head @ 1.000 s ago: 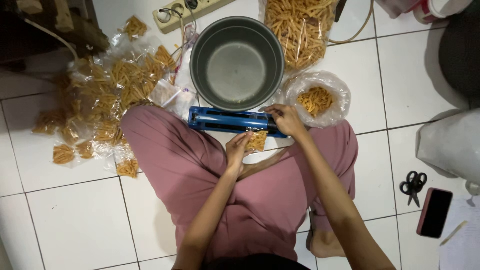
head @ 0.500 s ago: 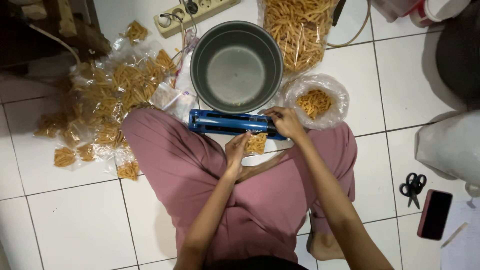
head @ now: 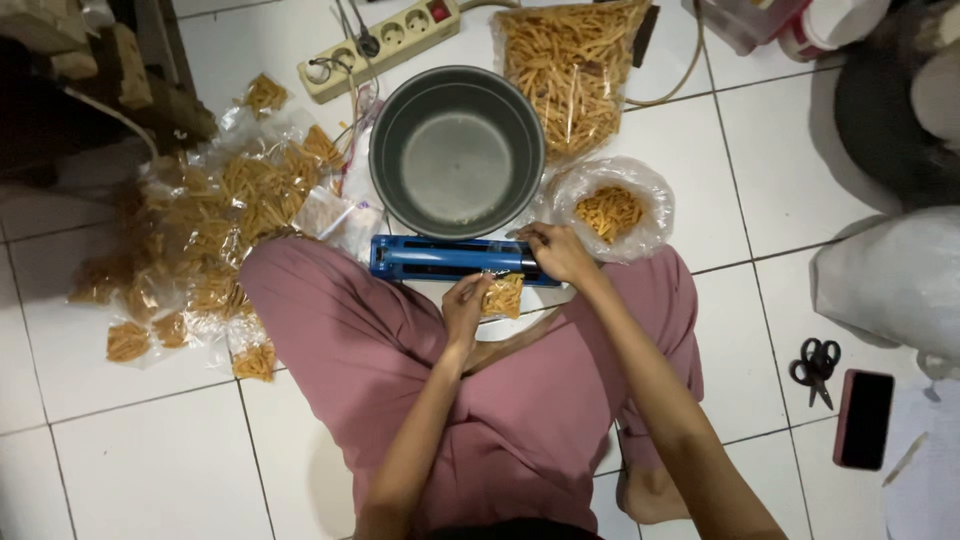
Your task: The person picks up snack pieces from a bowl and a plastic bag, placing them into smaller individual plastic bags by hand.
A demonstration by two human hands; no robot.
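At frame centre, a small snack bag (head: 503, 296) sits pinched in the left hand (head: 466, 305), its top edge at the blue sealer (head: 450, 258). The right hand (head: 556, 252) presses flat on the sealer's right end. A metal pot (head: 457, 150) crowds just above; bare floor tiles (head: 760, 170) lie upper right.

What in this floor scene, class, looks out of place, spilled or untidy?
The small clear packets of yellow snack sticks lie in a loose, scattered heap on the white tiles, some strayed apart. Black scissors lie open on the floor. Nothing looks spilled from the grey metal pot.
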